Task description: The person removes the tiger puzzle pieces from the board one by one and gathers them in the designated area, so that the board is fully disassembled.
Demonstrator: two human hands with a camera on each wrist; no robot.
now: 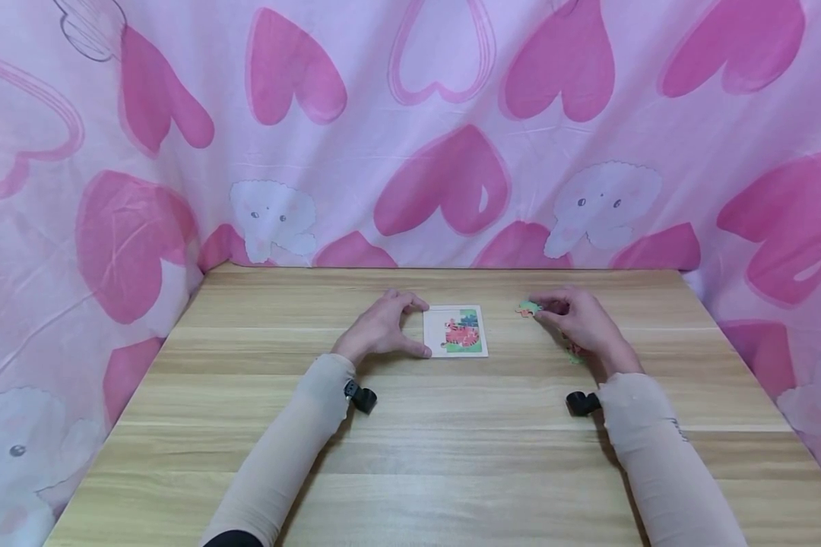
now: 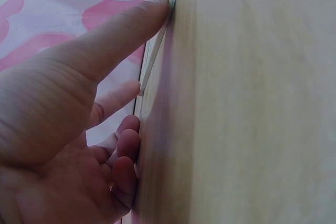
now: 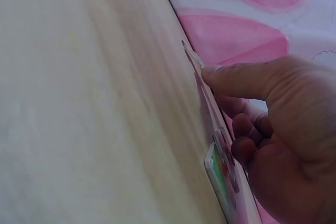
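Note:
A square jigsaw puzzle board [image 1: 434, 319] with a pale frame lies flat on the table. Its right part shows a red-and-pink striped animal on green and blue; the left part is bare. My left hand [image 1: 383, 323] holds the board by its left side, thumb at the near corner and index finger at the far one. In the left wrist view the thumb [image 2: 126, 30] lies along the board's thin edge. To the board's right, my right hand [image 1: 581, 319] pinches a green-and-orange puzzle piece [image 1: 527, 308] between thumb and fingers, close over the table.
More puzzle pieces [image 1: 575, 352] lie beneath the right hand, partly hidden by it; the right wrist view shows a green-faced piece [image 3: 219, 177] there. A pink heart-print curtain [image 1: 356, 152] borders the wooden table [image 1: 451, 456] at the back and sides.

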